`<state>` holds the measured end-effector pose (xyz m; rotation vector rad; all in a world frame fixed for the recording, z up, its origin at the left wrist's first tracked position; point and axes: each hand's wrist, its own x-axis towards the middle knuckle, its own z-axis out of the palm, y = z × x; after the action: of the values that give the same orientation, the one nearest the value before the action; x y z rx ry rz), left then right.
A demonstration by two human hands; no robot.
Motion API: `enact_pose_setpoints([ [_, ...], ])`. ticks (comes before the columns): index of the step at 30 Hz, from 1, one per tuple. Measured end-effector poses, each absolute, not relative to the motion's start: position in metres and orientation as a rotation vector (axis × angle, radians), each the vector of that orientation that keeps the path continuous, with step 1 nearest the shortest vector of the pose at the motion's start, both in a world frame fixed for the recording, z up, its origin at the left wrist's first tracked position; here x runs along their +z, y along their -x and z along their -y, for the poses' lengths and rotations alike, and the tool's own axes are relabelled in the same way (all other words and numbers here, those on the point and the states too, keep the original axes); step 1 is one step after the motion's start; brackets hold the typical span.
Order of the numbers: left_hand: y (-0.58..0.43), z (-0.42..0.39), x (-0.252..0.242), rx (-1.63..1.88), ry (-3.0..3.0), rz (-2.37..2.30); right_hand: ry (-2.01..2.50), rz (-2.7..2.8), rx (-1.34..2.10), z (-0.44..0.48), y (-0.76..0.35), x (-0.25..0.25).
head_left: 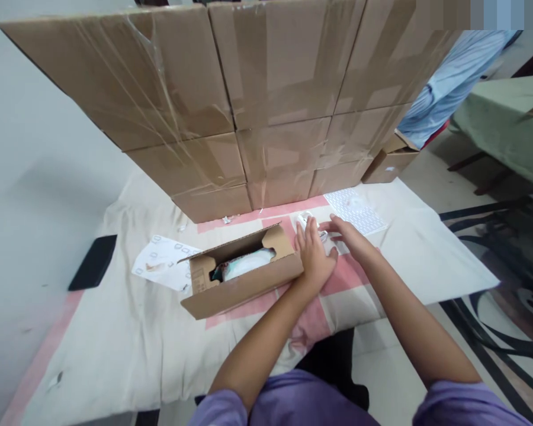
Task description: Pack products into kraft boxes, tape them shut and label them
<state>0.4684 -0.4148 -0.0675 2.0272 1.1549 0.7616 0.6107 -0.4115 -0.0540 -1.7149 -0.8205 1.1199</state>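
Note:
A small open cardboard box [244,284] lies on its side on a cream and pink cloth [128,331]. Inside it sits a white, plastic-wrapped item [249,263]. My left hand [313,254] rests flat against the box's right end, fingers stretched out. My right hand [344,232] reaches just past it, fingers extended over a small white object [304,220] that is partly hidden behind both hands. Whether either hand grips that object is unclear.
A wall of taped cardboard cartons [257,100] stands right behind the work spot. A printed sheet [162,260] lies left of the box, a sticker sheet [355,210] to the right, a black phone [93,261] at far left. A person in light blue [453,77] is at upper right.

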Motion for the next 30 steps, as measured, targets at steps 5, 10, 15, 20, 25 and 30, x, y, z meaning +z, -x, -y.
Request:
enact_pose_setpoints([
  [5, -0.467, 0.41, -0.074, 0.675, -1.977, -1.274, 1.754, 0.701, 1.152, 0.395, -0.603, -0.051],
  [10, -0.475, 0.405, -0.083, 0.717, -1.926, -1.347, 1.771, 0.696, 1.143, 0.392, -0.595, -0.048],
  [15, -0.479, 0.402, -0.094, 0.957, -1.898, -1.387, 1.743, 0.703, 1.085, 0.408, -0.587, -0.04],
  [20, -0.479, 0.403, -0.1, 1.091, -1.955, -1.366, 1.77, 0.804, 0.809, 0.437, -0.579, -0.039],
  [25, -0.477, 0.403, -0.104, 1.103, -2.014, -1.361, 1.772, 0.818, 0.708, 0.463, -0.581, -0.046],
  [30, -0.475, 0.404, -0.104, 1.006, -2.037, -1.376, 1.684, 0.673, 0.925, 0.471, -0.574, -0.054],
])
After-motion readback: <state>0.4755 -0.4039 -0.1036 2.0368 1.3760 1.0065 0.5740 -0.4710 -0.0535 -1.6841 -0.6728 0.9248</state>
